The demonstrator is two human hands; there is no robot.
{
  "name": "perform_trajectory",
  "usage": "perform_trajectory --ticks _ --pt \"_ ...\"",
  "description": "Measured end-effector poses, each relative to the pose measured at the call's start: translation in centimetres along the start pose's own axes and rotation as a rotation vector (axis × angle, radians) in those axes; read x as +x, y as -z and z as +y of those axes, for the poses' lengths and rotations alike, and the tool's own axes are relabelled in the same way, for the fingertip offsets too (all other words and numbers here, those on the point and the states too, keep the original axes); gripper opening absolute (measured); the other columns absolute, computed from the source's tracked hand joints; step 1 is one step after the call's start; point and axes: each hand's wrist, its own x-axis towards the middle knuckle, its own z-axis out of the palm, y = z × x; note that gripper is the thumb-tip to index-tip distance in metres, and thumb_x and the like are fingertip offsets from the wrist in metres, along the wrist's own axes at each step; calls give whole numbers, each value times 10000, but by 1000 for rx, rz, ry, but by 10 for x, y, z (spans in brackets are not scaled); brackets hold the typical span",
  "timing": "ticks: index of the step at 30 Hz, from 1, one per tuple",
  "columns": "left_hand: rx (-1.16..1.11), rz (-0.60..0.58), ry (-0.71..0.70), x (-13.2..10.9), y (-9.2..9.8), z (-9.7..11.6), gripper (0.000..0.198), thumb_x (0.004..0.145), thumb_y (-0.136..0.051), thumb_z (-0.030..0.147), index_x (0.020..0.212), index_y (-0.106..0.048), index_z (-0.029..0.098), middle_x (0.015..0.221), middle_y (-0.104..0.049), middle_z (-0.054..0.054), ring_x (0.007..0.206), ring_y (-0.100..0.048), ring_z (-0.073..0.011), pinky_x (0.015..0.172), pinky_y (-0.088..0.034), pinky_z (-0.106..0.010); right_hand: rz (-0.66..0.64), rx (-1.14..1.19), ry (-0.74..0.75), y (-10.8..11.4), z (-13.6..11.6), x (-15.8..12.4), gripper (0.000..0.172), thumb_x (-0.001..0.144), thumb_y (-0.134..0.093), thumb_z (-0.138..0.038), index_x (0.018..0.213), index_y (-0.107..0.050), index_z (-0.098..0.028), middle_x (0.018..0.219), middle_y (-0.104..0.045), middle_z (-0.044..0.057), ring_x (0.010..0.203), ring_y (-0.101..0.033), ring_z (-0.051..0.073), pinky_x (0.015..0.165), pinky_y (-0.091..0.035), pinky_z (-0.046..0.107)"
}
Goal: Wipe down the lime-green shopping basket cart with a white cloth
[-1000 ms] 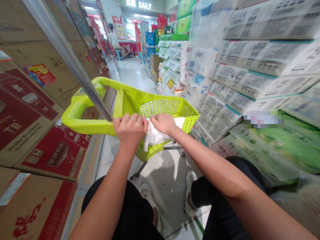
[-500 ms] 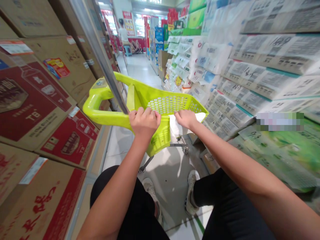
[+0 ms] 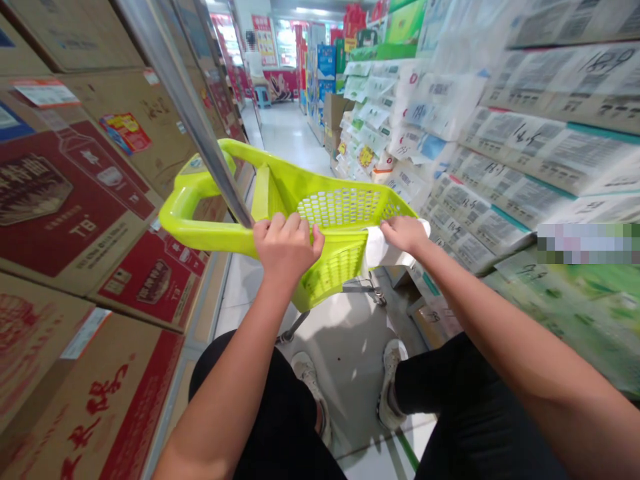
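Observation:
A lime-green shopping cart (image 3: 280,179) with perforated basket walls stands crosswise in front of me, its looped handle at the left. My left hand (image 3: 286,243) is closed over the near rim, beside the foot of a slanting metal pole (image 3: 200,127). Toward the right end of that rim, my right hand (image 3: 404,235) is closed on a white cloth (image 3: 383,250), which is folded over the edge and hangs down outside. The fingertips of my right hand are partly hidden behind the rim.
Stacked cardboard cartons (image 3: 60,200) line the left side. Packs of tissue paper (image 3: 530,140) are piled along the right. A tiled aisle (image 3: 285,133) runs ahead to a person (image 3: 254,63) near a blue stool (image 3: 263,97). A caster (image 3: 380,297) rests on the floor under the cart.
My right hand and the white cloth have slid to the right along the rim, toward the cart's corner. My left hand keeps its grip in nearly the same place.

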Motion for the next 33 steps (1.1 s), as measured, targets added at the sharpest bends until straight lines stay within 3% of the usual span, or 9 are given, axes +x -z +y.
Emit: perform_trajectory --ticks 2,4,10,13,16,23,26,28,33 --pt "-29 -14 30 0 0 3 337 943 -555 374 647 -484 226 704 -590 -50 797 -513 -247 815 -276 -475 -29 -11 -48 -1 8 0 614 1045 -283 -451 1095 -816 -151 1165 -782 198 1118 -727 334 787 -477 340" --pt "-47 4 50 -1 0 6 338 939 -562 367 642 -484 225 686 -583 -43 785 -513 -242 811 -276 -470 -37 -4 -38 4 -4 -5 608 1042 -297 -467 1095 -817 -155 1166 -783 194 1115 -728 337 798 -482 343" --pt "27 92 -39 -7 5 3 317 923 -578 308 630 -488 231 660 -600 -28 725 -502 -223 763 -255 -461 9 188 289 28 -95 -40 689 1074 -209 -544 1061 -817 -221 1077 -805 127 1053 -738 294 803 -476 326" --pt "31 126 -29 -12 10 -5 307 896 -606 283 622 -476 235 621 -560 -24 705 -487 -225 750 -247 -454 38 244 373 32 -114 -52 755 1069 -162 -616 1018 -812 -236 1052 -807 112 1016 -739 281 790 -465 318" --pt "50 117 -42 -13 13 -9 329 914 -594 271 620 -451 233 617 -544 -20 696 -457 -223 738 -235 -448 48 236 331 27 -95 -53 760 1054 -178 -667 1026 -808 -242 1041 -806 108 1015 -738 272 789 -457 303" --pt "14 75 -49 -9 5 -8 343 965 -549 282 648 -434 223 643 -512 3 720 -405 -211 780 -227 -443 -53 59 -33 13 9 -32 618 1054 -276 -486 1116 -803 -170 1161 -788 166 1121 -726 295 820 -474 313" --pt "49 125 -48 -5 -3 -5 341 962 -545 265 641 -439 225 628 -520 0 713 -407 -210 779 -218 -445 -66 56 -44 14 17 -25 625 1050 -277 -469 1126 -805 -141 1184 -778 193 1138 -722 321 830 -488 334" --pt "69 148 -54 -3 -8 -1 347 959 -547 262 631 -438 224 622 -532 -2 703 -405 -207 771 -209 -443 -67 65 -11 16 -2 -23 650 1055 -266 -515 1137 -807 -165 1200 -778 174 1145 -720 319 843 -493 337" --pt "10 134 -37 1 -10 9 329 948 -546 267 635 -459 222 638 -540 -12 717 -413 -205 761 -196 -432 22 181 237 23 -86 -25 769 1072 -136 -600 1128 -806 -227 1166 -792 124 1113 -723 289 856 -491 337"
